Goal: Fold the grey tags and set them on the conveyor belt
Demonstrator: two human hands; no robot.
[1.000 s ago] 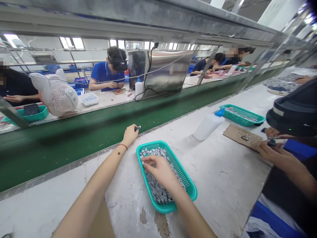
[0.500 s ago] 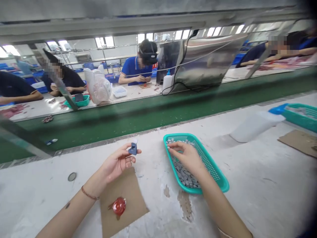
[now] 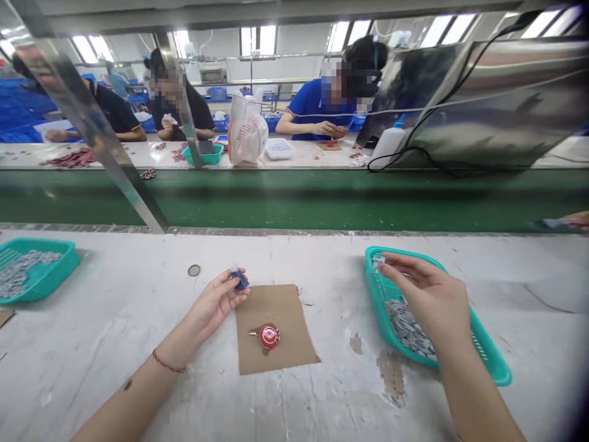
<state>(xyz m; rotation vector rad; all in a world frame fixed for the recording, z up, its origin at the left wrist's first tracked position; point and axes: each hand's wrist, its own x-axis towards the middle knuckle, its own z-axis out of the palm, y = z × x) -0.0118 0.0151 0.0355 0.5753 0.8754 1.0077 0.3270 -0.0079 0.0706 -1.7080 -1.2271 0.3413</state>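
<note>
**Left hand pinches a small blue part; right hand rests over a basket of grey pieces**

A teal basket (image 3: 488,353) sits on the white worktable (image 3: 115,344) at the person's right, holding a heap of small grey pieces (image 3: 407,328). A second teal basket (image 3: 43,276) with similar grey pieces stands at the far left edge of the view. Between them lies a square of brown cardboard (image 3: 285,350) with a red cap (image 3: 269,336) on it.

The table's far edge meets a green conveyor belt (image 3: 294,199), and a slanted metal post (image 3: 105,147) comes down at that edge to the left. Bare tabletop lies open between the cardboard and each basket. A small metal ring (image 3: 194,270) lies near the left hand.

The left hand (image 3: 214,304) holds a small blue part (image 3: 240,280) between thumb and fingertips, closed on it just above the cardboard's near corner. The right hand (image 3: 430,298) hovers over the right basket, fingers loosely curled and pointing left; whether it has hold of a piece cannot be made out.
</note>
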